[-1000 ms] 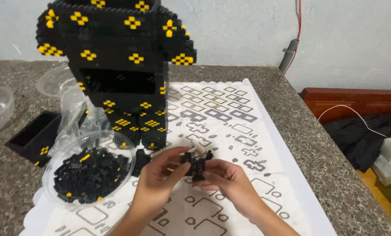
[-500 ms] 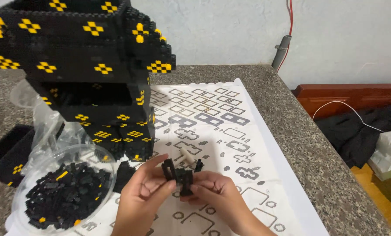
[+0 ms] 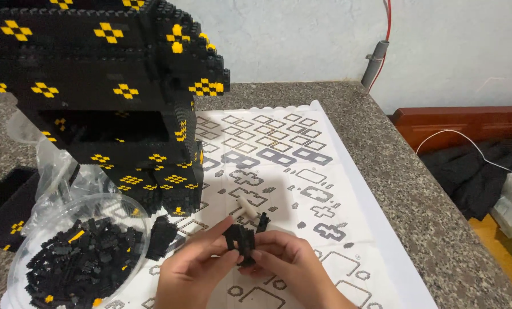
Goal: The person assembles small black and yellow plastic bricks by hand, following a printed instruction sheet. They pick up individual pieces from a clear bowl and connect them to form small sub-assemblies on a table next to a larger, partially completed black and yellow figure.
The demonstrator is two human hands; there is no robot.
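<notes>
Both hands meet low in the middle of the head view, pinching a small cluster of black bricks (image 3: 243, 238) between their fingertips. My left hand (image 3: 194, 270) grips it from the left, my right hand (image 3: 287, 260) from the right. A short cream peg (image 3: 245, 208) lies on the mat just beyond the cluster. A tall black brick model with yellow cross patterns (image 3: 104, 91) stands at the left, close to my hands. A clear round bowl (image 3: 131, 209) full of loose black bricks sits in front of the model, left of my left hand.
A white mat with grey square patterns (image 3: 301, 160) covers the speckled stone counter (image 3: 416, 194). A flat black brick piece (image 3: 10, 206) and crumpled clear plastic bags (image 3: 61, 177) lie at the far left. The counter edge runs along the right, with a dark cloth (image 3: 479, 166) below it.
The view has shifted so the model and bowl sit further left and closer. My hands stay together on the black brick cluster, turning it slightly.
</notes>
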